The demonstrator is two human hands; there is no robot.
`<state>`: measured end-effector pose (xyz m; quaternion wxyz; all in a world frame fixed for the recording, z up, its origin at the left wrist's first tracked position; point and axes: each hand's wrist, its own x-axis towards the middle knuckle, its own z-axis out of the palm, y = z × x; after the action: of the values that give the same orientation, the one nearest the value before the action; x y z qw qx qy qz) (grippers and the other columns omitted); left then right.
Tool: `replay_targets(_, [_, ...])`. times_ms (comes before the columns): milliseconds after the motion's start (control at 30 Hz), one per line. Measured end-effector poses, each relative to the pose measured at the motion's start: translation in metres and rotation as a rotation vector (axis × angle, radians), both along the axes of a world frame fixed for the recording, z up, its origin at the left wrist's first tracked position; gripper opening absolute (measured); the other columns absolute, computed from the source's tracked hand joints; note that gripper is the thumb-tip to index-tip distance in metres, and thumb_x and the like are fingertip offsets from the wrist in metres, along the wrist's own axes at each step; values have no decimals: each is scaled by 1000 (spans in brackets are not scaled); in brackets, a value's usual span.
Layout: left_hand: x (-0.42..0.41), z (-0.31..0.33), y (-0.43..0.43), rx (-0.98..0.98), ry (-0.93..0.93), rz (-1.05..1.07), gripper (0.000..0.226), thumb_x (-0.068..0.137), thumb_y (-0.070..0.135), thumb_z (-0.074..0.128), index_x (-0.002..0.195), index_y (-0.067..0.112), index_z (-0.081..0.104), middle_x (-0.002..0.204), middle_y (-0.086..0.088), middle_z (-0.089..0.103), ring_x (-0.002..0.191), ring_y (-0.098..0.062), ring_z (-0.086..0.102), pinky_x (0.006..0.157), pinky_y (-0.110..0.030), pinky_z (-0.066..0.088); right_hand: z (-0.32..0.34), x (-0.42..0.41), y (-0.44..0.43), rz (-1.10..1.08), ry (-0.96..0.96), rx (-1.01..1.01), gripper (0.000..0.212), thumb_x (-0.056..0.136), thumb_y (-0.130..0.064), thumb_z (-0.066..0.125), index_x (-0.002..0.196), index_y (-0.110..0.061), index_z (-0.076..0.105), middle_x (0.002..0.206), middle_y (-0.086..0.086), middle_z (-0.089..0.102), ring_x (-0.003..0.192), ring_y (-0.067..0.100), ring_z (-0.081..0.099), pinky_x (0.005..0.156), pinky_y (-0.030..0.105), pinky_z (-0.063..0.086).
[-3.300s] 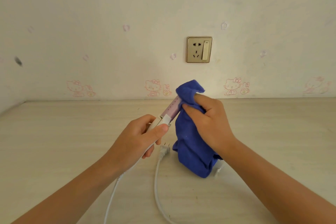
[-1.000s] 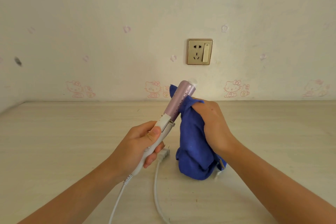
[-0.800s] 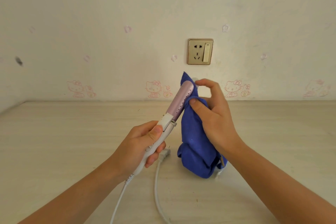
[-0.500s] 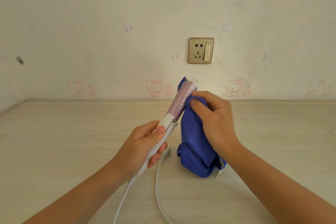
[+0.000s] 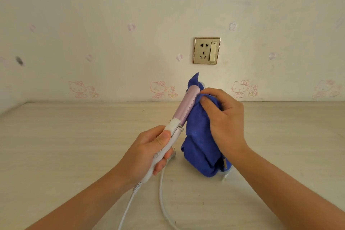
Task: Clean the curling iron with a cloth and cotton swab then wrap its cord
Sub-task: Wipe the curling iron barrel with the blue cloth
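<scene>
Left hand (image 5: 153, 152) reaches in from the lower left, fingers curled round the white handle of the lilac-barrelled curling iron (image 5: 183, 111), thumb lying along the top near the clamp lever; the barrel tilts up and to the right, above the pale wooden tabletop (image 5: 74, 136). Right hand (image 5: 223, 117) comes in from the lower right, fingers and thumb pinching the blue cloth (image 5: 200, 136) against the barrel's upper end. The cloth drapes down to the table. The white cord (image 5: 164, 201) trails from the handle and loops across the table. A gold wall socket (image 5: 206, 50) sits above.
</scene>
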<state>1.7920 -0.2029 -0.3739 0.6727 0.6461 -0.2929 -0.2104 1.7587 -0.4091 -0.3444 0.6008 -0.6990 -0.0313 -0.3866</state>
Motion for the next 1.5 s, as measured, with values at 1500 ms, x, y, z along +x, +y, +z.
replay_targets(1500, [4, 13, 6, 50, -97, 125, 34, 90, 57, 54, 89, 26, 68, 67, -9, 56, 44, -20, 42, 41, -27, 33, -11, -1, 10, 140, 48, -127, 26, 91, -1, 71, 103, -23, 73, 94, -2, 75, 91, 19, 71, 80, 26, 57])
